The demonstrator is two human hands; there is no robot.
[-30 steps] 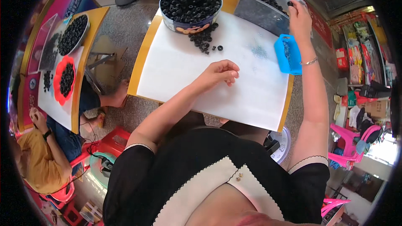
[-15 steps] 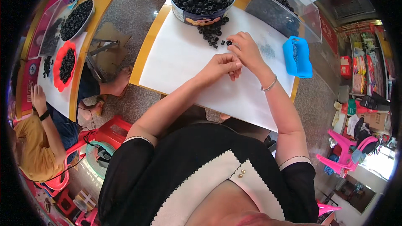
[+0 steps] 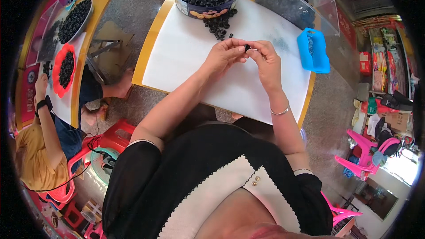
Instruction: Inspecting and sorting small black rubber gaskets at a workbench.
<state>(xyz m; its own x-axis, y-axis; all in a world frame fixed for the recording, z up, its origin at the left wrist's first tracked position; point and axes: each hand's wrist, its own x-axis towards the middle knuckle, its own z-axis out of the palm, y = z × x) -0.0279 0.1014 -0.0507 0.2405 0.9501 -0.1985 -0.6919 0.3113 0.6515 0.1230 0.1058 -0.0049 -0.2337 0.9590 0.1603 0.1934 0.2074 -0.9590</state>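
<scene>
A small black ring-shaped part [image 3: 247, 48] sits pinched between the fingertips of both my hands, just above the white tabletop [image 3: 177, 57]. My left hand [image 3: 225, 56] closes on it from one side, and my right hand [image 3: 268, 62], with a bracelet at the wrist, grips it from the other. What else the curled left fingers hold, if anything, is hidden. Beyond my hands a loose pile of similar black parts [image 3: 218, 27] spills from below a large round tin [image 3: 208, 11] heaped with more of them. At the right edge stands a blue plastic holder [image 3: 313, 52] with small pieces inside.
A clear plastic bin [image 3: 287, 6] with black parts leans at the back right. At the left, another person's hand [image 3: 40, 84] is at a second table, near a red scalloped bowl [image 3: 64, 71] and an oval bowl [image 3: 76, 21] of black parts. Pink chair [image 3: 365, 159] at far right.
My right hand has lifted a black part from beside the pile and brought it to my left fingertips. The other person's hand has moved up to their table.
</scene>
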